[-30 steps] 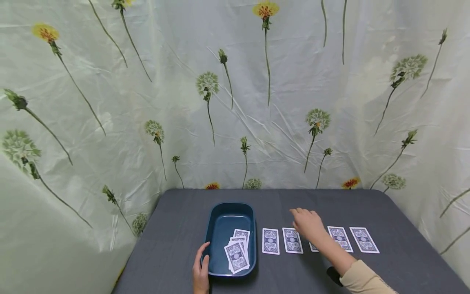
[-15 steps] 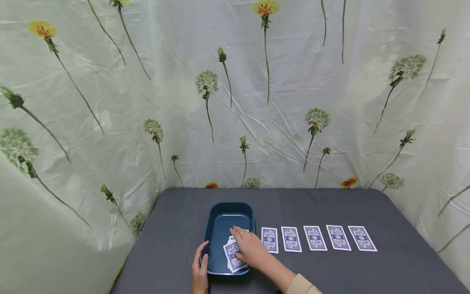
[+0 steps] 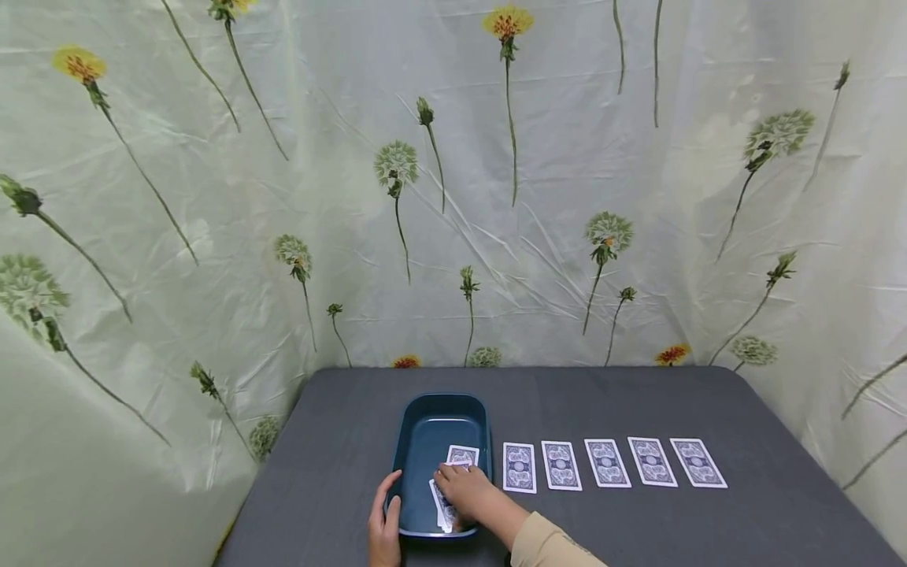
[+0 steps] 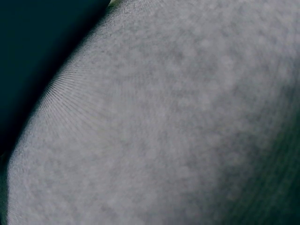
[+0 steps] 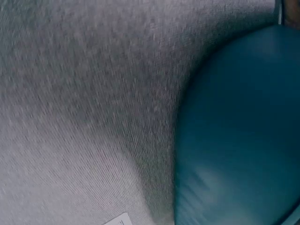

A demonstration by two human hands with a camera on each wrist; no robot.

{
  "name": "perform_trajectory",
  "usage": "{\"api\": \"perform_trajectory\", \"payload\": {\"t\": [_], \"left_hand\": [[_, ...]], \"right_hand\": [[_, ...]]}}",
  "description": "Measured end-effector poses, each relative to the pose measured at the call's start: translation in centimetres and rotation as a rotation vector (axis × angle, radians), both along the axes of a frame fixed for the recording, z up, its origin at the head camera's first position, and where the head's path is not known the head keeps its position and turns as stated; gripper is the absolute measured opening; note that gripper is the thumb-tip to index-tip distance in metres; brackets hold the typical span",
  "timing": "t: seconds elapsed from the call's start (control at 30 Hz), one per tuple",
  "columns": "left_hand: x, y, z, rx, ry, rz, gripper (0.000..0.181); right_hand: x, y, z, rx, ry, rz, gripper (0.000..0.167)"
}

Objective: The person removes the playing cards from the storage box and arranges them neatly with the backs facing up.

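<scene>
A blue tray holds several overlapping patterned cards, backs up, near its right side. My left hand touches the tray's left wall with thumb and fingers spread apart. Over the cards lies my right hand, fingers bent at their upper part and the thumb low near the tray's front; whether it pinches a card is hidden. The left wrist view has the tray's dark side at upper left. In the right wrist view the tray's outer wall fills the right side. Neither wrist view shows fingers clearly.
Several face-down cards lie in a spaced row on the grey table right of the tray, from the nearest card to the far right card. One card corner enters the right wrist view. A flowered curtain hangs behind.
My right hand has moved left from above the row to the cards in the tray, then slightly lower over them. The left hand stays at the tray's side.
</scene>
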State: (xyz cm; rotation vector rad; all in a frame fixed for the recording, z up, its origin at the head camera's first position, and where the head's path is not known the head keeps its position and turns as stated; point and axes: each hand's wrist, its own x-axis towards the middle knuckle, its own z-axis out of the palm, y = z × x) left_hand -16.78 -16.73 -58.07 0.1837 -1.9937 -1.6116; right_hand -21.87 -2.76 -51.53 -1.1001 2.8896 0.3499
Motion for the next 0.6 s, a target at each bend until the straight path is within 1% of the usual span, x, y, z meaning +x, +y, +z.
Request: {"api": "perform_trajectory", "payload": {"t": [0.1, 0.2, 0.3, 0.4, 0.5, 0.6], "left_hand": [[-0.11, 0.08, -0.15, 0.0, -0.009, 0.01, 0.029], [-0.18, -0.05, -0.15, 0.011, -0.025, 0.016, 0.029], [-0.2, -0.11, -0.08, 0.002, -0.038, 0.011, 0.029], [-0.17, -0.09, -0.01, 0.003, -0.025, 0.005, 0.029], [-0.03, -0.04, 0.13, 0.001, -0.005, 0.003, 0.029], [0.04, 0.0, 0.09, 0.007, -0.027, 0.014, 0.029]], "right_hand": [[0.02, 0.07, -0.27, -0.008, 0.068, 0.025, 0.082], [-0.14, 0.02, -0.35, -0.003, 0.104, 0.036, 0.082], [-0.41, -0.01, -0.33, 0.013, 0.099, 0.037, 0.082], [-0.71, -0.07, -0.47, 0.033, 0.085, 0.04, 0.081], [-0.87, -0.16, -0.7, 0.062, 0.088, 0.038, 0.081], [-0.88, -0.27, -0.76, 0.073, 0.095, 0.038, 0.081]]}}
